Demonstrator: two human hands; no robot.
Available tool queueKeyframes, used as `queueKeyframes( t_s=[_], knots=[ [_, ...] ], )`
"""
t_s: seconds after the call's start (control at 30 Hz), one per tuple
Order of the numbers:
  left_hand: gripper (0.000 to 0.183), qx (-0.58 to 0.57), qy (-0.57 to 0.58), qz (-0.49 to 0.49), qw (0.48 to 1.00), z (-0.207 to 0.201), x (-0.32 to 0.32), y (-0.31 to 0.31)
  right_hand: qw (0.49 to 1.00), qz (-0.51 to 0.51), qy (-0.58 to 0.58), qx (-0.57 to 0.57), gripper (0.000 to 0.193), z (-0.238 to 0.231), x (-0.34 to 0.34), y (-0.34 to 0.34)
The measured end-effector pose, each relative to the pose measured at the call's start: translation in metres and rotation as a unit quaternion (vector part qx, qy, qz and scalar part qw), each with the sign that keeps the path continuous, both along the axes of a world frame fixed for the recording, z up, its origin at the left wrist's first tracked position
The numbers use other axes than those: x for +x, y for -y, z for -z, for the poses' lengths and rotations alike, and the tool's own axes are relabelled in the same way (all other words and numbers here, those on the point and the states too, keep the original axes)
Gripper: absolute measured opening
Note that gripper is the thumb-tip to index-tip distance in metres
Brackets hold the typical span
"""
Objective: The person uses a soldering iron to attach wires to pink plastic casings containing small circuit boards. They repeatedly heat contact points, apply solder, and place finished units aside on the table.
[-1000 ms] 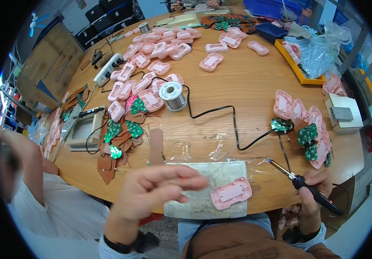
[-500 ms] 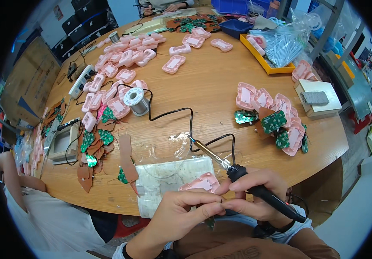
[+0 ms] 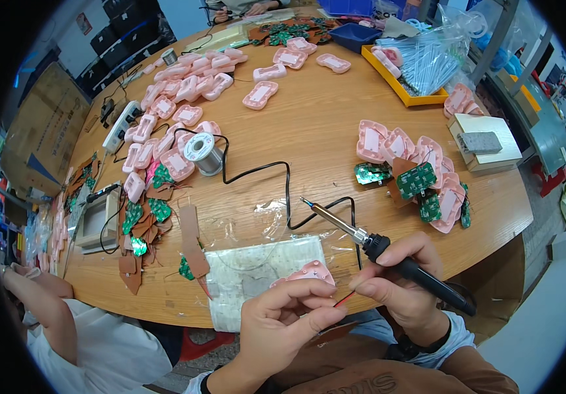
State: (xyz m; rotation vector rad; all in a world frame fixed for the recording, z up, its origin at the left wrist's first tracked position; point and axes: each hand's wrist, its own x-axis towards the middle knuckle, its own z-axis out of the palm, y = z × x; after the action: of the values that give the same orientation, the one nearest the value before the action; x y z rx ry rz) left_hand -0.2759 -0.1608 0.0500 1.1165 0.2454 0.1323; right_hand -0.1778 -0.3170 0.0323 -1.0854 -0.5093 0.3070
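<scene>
My left hand (image 3: 286, 322) pinches a thin red and black wire (image 3: 344, 300) between thumb and fingers. At the wire's other end, the thumb and a fingertip of my right hand (image 3: 404, 289) are closed on it. That same hand also holds a soldering iron (image 3: 376, 248), its black handle lying across the palm and its metal tip pointing up and left, above the table and touching nothing. Below my left fingers a brown flat piece (image 3: 336, 333) shows in part. Just beyond that hand, a pink plastic shell (image 3: 312, 270) lies on a whitish work mat (image 3: 230, 289), partly hidden by my fingers.
A solder wire spool (image 3: 204, 154) stands beyond the mat, near the iron's black cord (image 3: 288, 190). Pink shells (image 3: 191, 85) are heaped at the far left, green circuit boards (image 3: 417, 182) with shells at the right. Another person's arm (image 3: 46, 308) is at the left.
My right hand has moved right and slightly up with the soldering iron, away from my left hand. A short length of wire now shows between the fingers. The view has shifted slightly.
</scene>
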Motion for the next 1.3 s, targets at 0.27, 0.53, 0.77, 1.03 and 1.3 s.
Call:
queueKeyframes(
  t_s=[0.27, 0.53, 0.77, 1.03, 1.3],
  knots=[
    [0.021, 0.018, -0.002, 0.011, 1.0, 0.005, 0.005, -0.001, 1.0, -0.006, -0.013, 0.019, 0.032, 0.0, 0.001, -0.001],
    [0.016, 0.024, -0.041, -0.001, 0.999, 0.004, 0.01, 0.0, 0.997, 0.026, 0.042, -0.068, 0.027, 0.0, 0.002, -0.002],
    [0.007, 0.391, -0.154, 0.006, 0.907, -0.024, 0.001, -0.016, 0.965, 0.021, 0.227, -0.13, 0.045, 0.008, 0.013, 0.022],
    [0.011, 0.545, -0.058, -0.087, 0.832, 0.051, 0.01, 0.009, 0.964, 0.068, 0.213, -0.144, 0.031, 0.029, 0.005, 0.053],
    [0.012, 0.533, -0.079, -0.089, 0.838, 0.056, 0.006, 0.011, 0.945, -0.046, 0.246, -0.212, 0.031, 0.034, 0.012, 0.058]
  ],
)
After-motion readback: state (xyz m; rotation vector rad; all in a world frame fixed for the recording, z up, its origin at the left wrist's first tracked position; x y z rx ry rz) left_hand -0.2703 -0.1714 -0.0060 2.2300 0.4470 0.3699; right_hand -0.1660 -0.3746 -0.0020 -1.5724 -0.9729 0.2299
